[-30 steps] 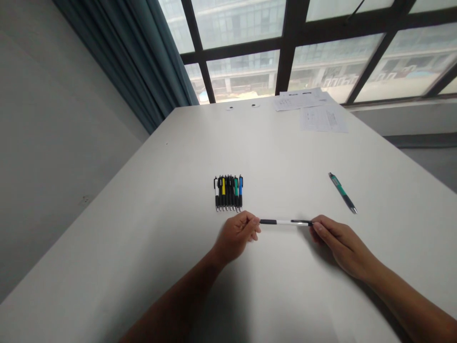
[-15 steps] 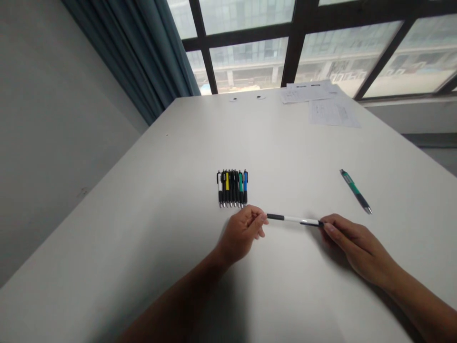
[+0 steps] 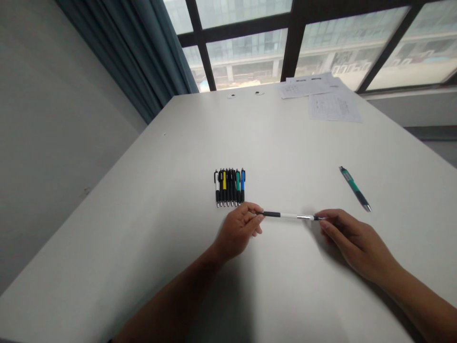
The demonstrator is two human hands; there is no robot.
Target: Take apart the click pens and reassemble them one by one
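Note:
A white-and-black retractable ballpoint pen (image 3: 289, 215) lies level across my view, held in the air between both hands. My left hand (image 3: 238, 230) pinches its black end with the thumb and fingers, just below the right end of a tight row of several upright-lying pens (image 3: 229, 187) in white, yellow, black, green and blue. My right hand (image 3: 353, 243) grips the pen's metal tip end between thumb and fingers. A green-and-black pen (image 3: 355, 189) lies slanted on the table, beyond my right hand and apart from it.
The pale grey table (image 3: 143, 200) has a corner and edges running away on the left and right. Two sheets of printed paper (image 3: 333, 107) lie at its far end, near two small round grommets (image 3: 259, 93). Behind stand a window (image 3: 246, 52) and a blue-grey curtain (image 3: 121, 47).
The held pen has swung from sloping down to the right to nearly level, and it sits slightly further left. My view has tilted a little, shifting the table and window upward.

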